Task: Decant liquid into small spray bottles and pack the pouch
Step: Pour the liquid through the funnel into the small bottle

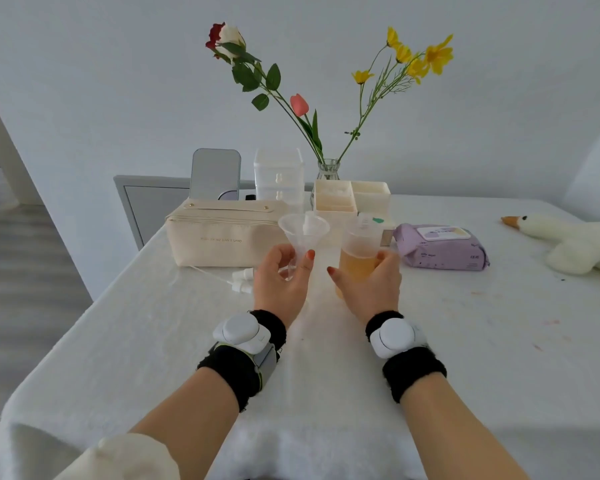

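Observation:
My left hand [280,278] pinches the stem of a clear plastic funnel [302,230], held upright above the table. My right hand [371,282] grips a clear cup [359,251] about half full of amber liquid, just right of the funnel. Two white spray pump heads with thin tubes [239,276] lie on the cloth left of my left hand. The cream zip pouch [222,239] stands behind them. A small clear bottle [310,223] shows behind the funnel, blurred.
A purple pack of wet wipes [440,245] lies right of the cup. Behind stand cream organiser boxes [352,199], a clear drawer unit [279,178], a mirror [215,174] and a glass vase of flowers [328,169]. A plush goose [568,244] lies far right.

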